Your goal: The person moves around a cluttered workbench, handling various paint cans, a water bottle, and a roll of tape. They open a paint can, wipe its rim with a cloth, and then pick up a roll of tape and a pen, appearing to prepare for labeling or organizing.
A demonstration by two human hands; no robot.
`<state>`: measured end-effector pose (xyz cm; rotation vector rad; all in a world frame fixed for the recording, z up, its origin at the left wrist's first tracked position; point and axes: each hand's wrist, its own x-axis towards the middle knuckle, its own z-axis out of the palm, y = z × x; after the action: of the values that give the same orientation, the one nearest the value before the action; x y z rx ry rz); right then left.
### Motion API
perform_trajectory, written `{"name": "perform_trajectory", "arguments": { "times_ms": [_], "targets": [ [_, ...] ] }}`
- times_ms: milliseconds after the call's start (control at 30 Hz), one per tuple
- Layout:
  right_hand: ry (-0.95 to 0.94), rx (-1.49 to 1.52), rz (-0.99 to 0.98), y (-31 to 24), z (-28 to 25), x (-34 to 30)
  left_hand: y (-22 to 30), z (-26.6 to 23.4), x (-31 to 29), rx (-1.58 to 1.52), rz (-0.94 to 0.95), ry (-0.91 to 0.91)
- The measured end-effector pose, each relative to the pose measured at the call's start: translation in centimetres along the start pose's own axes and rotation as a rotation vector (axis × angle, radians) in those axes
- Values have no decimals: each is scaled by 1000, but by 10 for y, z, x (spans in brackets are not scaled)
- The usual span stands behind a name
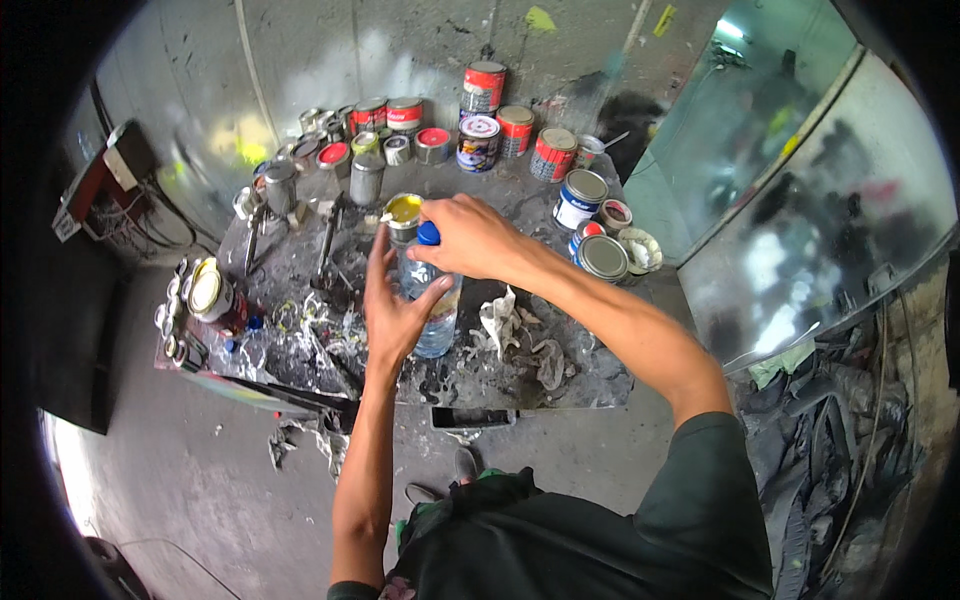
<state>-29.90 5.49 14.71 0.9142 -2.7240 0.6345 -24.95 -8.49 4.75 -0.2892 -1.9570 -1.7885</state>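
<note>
A clear plastic bottle stands upright on the paint-stained table, partly hidden by my hands. My right hand is closed around the blue bottle cap at its top; whether the cap sits on the neck I cannot tell. Along the bottle's left side is my left hand, its fingers stretched out and the thumb apart, in front of the bottle. Just beyond both hands is a small open tin of yellow paint, with something whitish at its left rim.
Several paint cans line the table's back, and more cans stand at the right. An open can is at the left edge. Crumpled rags lie right of the bottle. Spray-stained panels lean at the right.
</note>
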Motion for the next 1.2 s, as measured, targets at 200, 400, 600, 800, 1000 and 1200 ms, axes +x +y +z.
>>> {"name": "perform_trajectory", "arguments": {
  "times_ms": [200,400,600,800,1000,1200],
  "targets": [
    [214,108,178,22,-106,-67,-20,-74,-30,6,-209,81],
    [462,105,451,53,-159,-128,-51,-104,-68,90,-313,55],
    [439,-315,708,111,-146,-179,-61,-40,-94,201,-374,-189],
    [472,-269,763,178,-127,-223,-111,60,-100,460,-157,-498],
    [614,-380,781,168,-119,-236,-146,124,-76,664,-73,-575],
    [337,-62,522,104,39,-260,-158,121,-61,451,-247,-520]
  ]
}}
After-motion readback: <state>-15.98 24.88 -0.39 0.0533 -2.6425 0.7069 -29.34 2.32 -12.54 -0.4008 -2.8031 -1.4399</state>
